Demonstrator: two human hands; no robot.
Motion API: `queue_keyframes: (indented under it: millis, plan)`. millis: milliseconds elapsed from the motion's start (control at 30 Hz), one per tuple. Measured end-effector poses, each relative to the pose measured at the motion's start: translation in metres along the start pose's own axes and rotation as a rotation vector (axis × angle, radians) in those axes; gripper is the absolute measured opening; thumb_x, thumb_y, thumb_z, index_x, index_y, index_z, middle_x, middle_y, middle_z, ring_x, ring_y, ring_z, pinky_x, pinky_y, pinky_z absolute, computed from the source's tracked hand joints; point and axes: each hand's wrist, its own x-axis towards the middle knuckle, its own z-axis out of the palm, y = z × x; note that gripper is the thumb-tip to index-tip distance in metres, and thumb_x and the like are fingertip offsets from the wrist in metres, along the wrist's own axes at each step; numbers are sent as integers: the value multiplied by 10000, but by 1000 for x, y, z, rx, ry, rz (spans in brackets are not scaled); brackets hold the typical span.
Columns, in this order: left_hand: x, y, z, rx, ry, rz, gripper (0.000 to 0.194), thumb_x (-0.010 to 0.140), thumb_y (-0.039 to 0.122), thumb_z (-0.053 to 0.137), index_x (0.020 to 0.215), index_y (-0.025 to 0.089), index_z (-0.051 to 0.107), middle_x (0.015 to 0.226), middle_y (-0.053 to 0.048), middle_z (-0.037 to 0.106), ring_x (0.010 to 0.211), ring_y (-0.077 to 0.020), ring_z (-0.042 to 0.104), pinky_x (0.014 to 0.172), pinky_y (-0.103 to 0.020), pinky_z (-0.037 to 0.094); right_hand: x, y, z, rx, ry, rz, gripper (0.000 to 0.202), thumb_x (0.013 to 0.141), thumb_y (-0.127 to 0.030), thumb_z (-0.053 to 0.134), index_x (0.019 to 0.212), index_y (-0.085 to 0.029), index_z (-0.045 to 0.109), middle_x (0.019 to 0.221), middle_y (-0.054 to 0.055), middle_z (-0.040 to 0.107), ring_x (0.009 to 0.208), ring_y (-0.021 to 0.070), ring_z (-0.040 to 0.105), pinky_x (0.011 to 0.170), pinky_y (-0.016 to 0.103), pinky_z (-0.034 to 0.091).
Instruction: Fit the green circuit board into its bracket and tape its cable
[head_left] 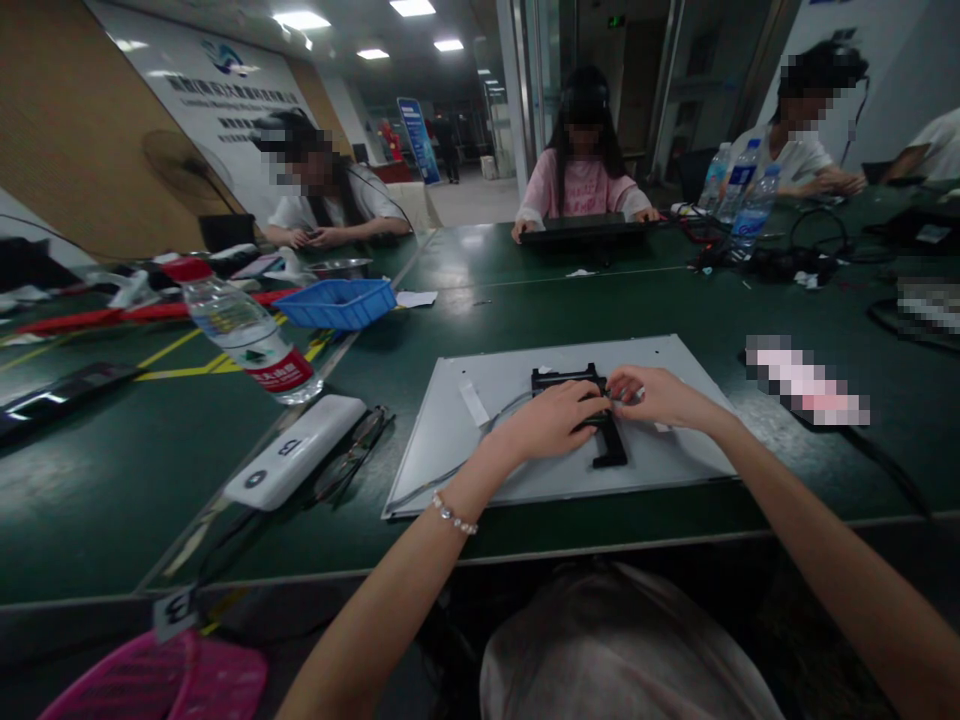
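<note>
A grey-white flat panel [517, 485] lies on the green table in front of me, with a black plastic bracket [611, 447] mounted or resting on it. My left hand [551, 415] lies across the bracket, fingers curled over its middle and thumb lower down. Close beside it, my right hand [656, 395] has its fingertips pinched at the bracket's right side; what they hold is too small to make out. A thin grey cable [442, 478] runs over the panel from its lower left corner and passes behind my left hand. A white strip [473, 403] lies left of the bracket.
Left of the panel are glasses [352, 455], a white power bank [296, 452], a red-capped water bottle [259, 345] and a blue tray [341, 303]. A blurred-out phone-like object [806, 380] lies right. A pink basket [161, 685] is below the edge. Several people sit across.
</note>
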Motion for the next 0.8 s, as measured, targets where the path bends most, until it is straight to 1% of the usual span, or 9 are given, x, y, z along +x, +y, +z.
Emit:
queue_keyframes:
  millis: [133, 267, 367, 500, 600, 700, 733, 800]
  plan:
    - [0, 0, -2, 13, -14, -14, 381, 894, 219, 519, 1273, 183, 506, 1261, -96, 530, 1172, -225, 504, 1037, -354, 387, 2, 2, 1, 14, 4, -29, 252, 716, -190, 643, 964, -173, 606, 828, 23, 676, 746, 144, 615, 692, 262, 478]
    - [0, 0, -3, 3, -23, -31, 453, 893, 228, 520, 1337, 183, 444, 1289, -97, 523, 1177, -222, 509, 1042, -354, 384, 4, 4, -4, -25, 21, -19, 127, 754, -241, 617, 852, -172, 658, 754, 24, 670, 716, 154, 613, 685, 273, 474]
    - [0, 0, -4, -19, -18, -34, 477, 894, 243, 528, 1354, 172, 423, 1317, -103, 513, 1203, -216, 499, 1058, -343, 373, 3, 10, -12, -71, 52, 36, 146, 775, -281, 621, 843, -175, 693, 758, 38, 687, 725, 168, 623, 681, 279, 476]
    - [-1, 1, -8, -30, 8, -76, 488, 930, 319, 489, 1382, 164, 393, 1303, -112, 535, 1174, -223, 529, 1023, -352, 410, 0, 24, -23, -111, 68, 133, 190, 771, -291, 637, 894, -164, 707, 806, 59, 704, 742, 179, 641, 673, 276, 482]
    - [-2, -5, -15, 0, 56, -167, 410, 959, 299, 417, 1355, 191, 436, 1287, -92, 556, 1152, -215, 549, 989, -353, 437, 0, 32, -28, -222, 112, 154, 238, 764, -310, 645, 945, -171, 710, 885, 69, 705, 758, 184, 642, 692, 287, 479]
    - [-4, -19, -21, 81, 119, -325, 376, 949, 251, 413, 1309, 177, 493, 1270, -87, 581, 1131, -216, 567, 966, -345, 454, 1, 36, -30, -334, 192, 139, 285, 767, -326, 643, 999, -173, 707, 977, 84, 694, 784, 188, 638, 737, 304, 476]
    - [-4, -25, -22, 117, 126, -380, 375, 941, 241, 423, 1299, 166, 507, 1264, -91, 590, 1127, -221, 572, 964, -346, 455, 1, 36, -31, -355, 204, 132, 287, 771, -322, 638, 1004, -170, 707, 991, 87, 690, 797, 191, 638, 752, 309, 475]
    - [-4, -35, -23, 189, 102, -462, 363, 923, 228, 449, 1265, 152, 547, 1239, -99, 613, 1119, -229, 584, 967, -345, 454, 1, 34, -30, -360, 190, 121, 277, 777, -310, 627, 1002, -169, 708, 993, 86, 689, 824, 197, 640, 772, 317, 475]
